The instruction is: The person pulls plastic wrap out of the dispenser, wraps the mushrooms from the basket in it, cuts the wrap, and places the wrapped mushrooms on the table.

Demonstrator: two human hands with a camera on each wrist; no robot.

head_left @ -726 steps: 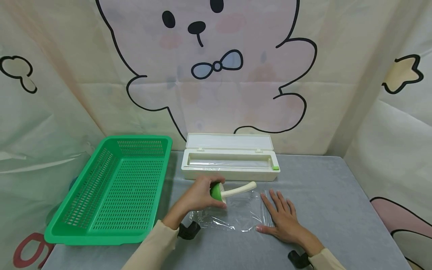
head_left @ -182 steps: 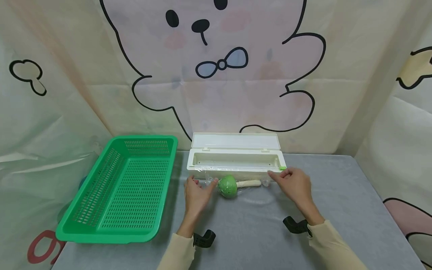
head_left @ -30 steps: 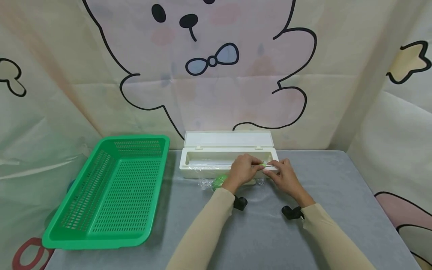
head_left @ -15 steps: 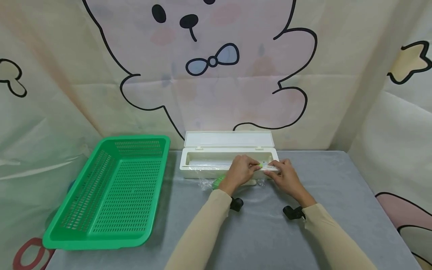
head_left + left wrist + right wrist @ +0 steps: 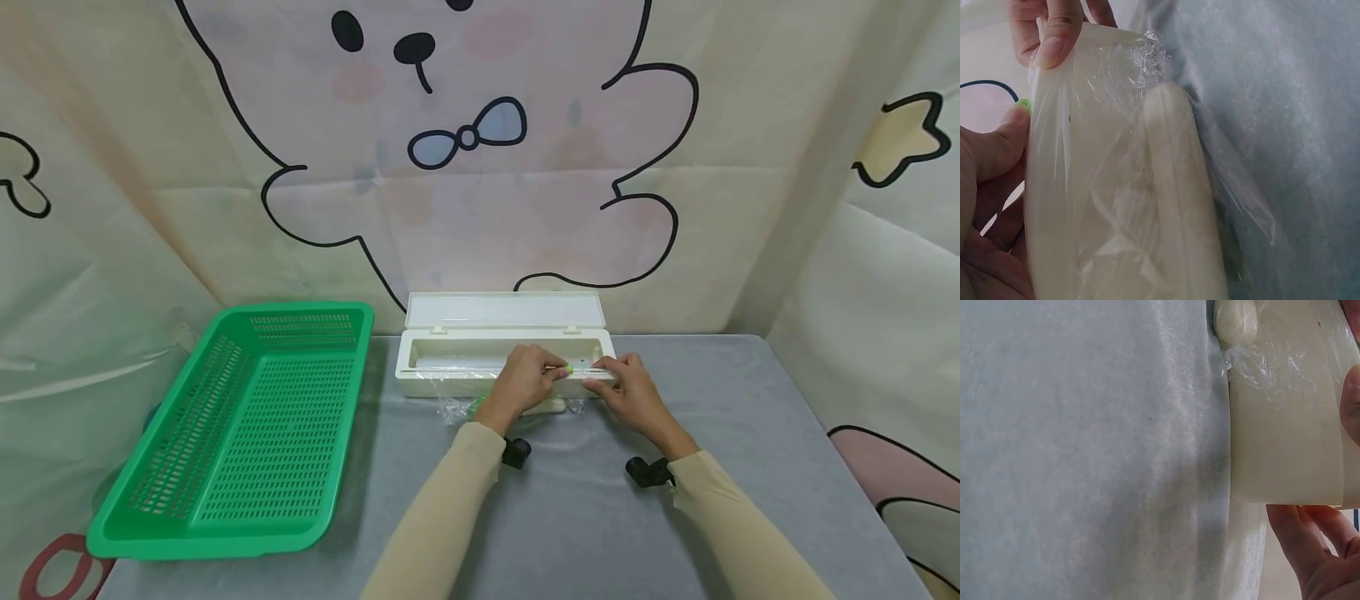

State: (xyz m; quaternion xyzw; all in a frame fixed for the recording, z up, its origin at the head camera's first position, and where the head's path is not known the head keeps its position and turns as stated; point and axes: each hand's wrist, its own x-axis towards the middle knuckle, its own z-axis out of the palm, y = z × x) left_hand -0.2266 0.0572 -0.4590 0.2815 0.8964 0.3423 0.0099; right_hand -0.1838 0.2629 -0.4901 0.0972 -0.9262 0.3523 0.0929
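A white cling film dispenser (image 5: 420, 387) lies with its lid (image 5: 506, 311) raised. My left hand (image 5: 517, 385) pinches its small green slide cutter (image 5: 569, 369) on the front rail. My right hand (image 5: 633, 396) grips the dispenser's right end, the thumb pressing on the front over the film. Against the dispenser's front lies a mushroom-shaped object with a green domed head and cream stem (image 5: 1182, 181), wrapped in clear cling film (image 5: 453, 409). The left hand and wrist cover most of the green head in the head view. The film still runs from the wrapped thing up onto the dispenser.
A green slotted plastic basket (image 5: 288, 537) stands on the left of the grey cloth-covered table (image 5: 585, 517). Behind the table hangs a curtain (image 5: 480, 217) with a cartoon print. Each wrist carries a black camera mount (image 5: 649, 472).
Over the last second the left hand has slid the green cutter leftward along the rail. The right hand stays at the dispenser's right end. Earlier, the object lay unwrapped in the left hand above flat film.
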